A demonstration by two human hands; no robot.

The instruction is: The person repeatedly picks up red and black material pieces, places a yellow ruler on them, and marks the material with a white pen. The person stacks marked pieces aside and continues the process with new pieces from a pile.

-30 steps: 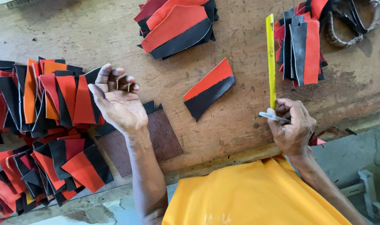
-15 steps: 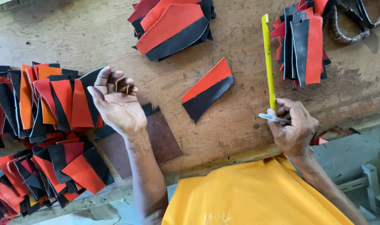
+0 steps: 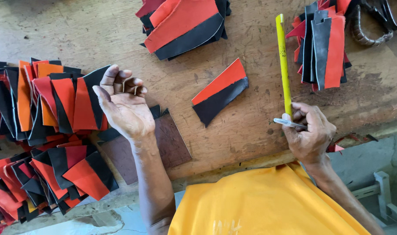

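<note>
Wooden table (image 3: 98, 35) with stacks of red-and-black pieces at left and top. One loose piece (image 3: 219, 92) lies centre frame, long axis running lower left to upper right, between both hands. Left hand (image 3: 124, 106), palm up, fingers curled and empty, rests left of it. Right hand (image 3: 309, 130), lower right, grips an upright yellow stick (image 3: 283, 61) and a pen (image 3: 287, 123).

Left hand (image 3: 122, 104) fingers slightly uncurled

The head camera looks steeply down, close above the wooden workbench (image 3: 98, 35) and both forearms.
</note>
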